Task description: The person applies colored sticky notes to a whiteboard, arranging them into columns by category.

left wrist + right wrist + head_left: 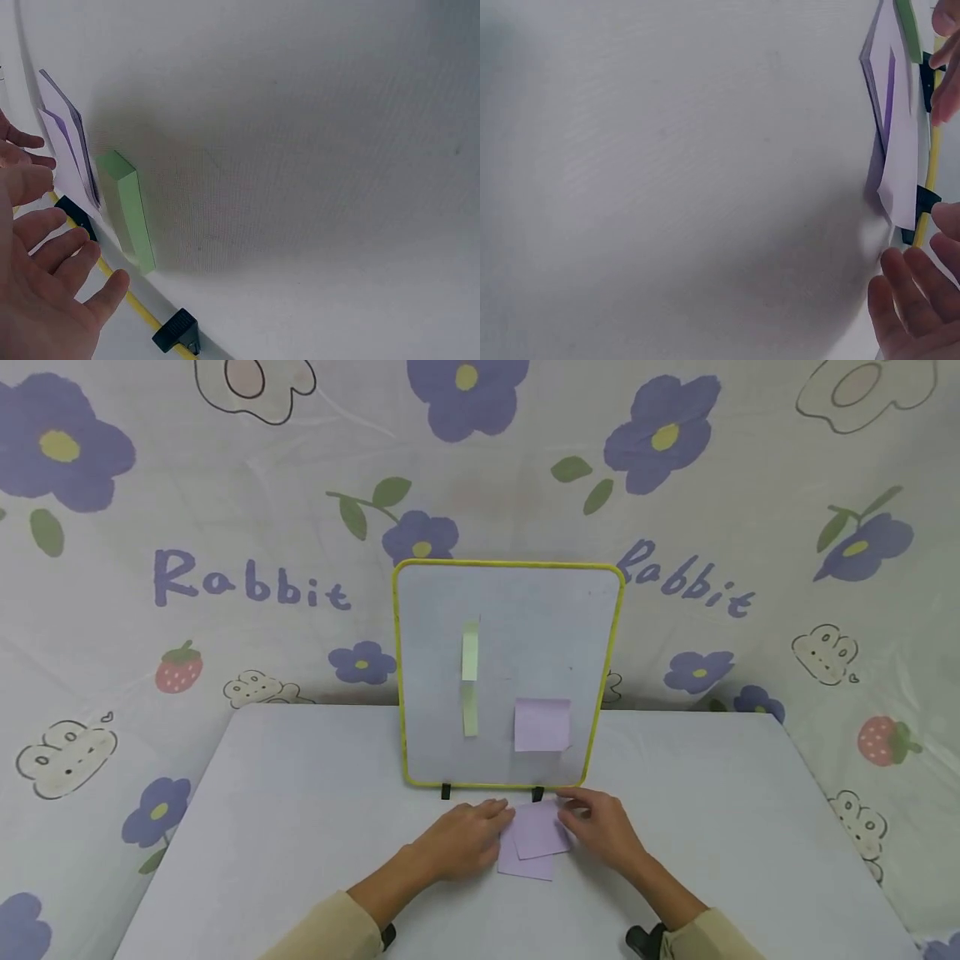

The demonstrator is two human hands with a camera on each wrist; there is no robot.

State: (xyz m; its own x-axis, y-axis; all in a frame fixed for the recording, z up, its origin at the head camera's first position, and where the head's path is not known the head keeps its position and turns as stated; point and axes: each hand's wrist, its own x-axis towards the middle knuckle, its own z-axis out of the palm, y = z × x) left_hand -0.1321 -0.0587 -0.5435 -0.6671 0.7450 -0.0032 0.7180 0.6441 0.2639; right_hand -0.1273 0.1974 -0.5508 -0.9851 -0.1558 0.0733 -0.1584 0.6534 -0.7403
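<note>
A purple sticky note (543, 828) lies askew over a purple sticky-note pad (527, 867) on the table. My left hand (467, 839) is at the left edge of the pad, palm down, its fingers extended. A green sticky-note pad (127, 214) stands out beside the purple one in the left wrist view; in the head view my left hand covers it. At the right edge of the purple note is my right hand (602, 828), thumb and fingers apart. In the right wrist view the note's near end curls up close to the right thumb, with no grip visible.
Behind the hands stands a yellow-framed whiteboard (442, 593) on black feet (537, 794). Two pale green strips (469, 652) and one purple note (542, 725) stick to it. A patterned cloth (247, 510) hangs behind the white table (300, 793).
</note>
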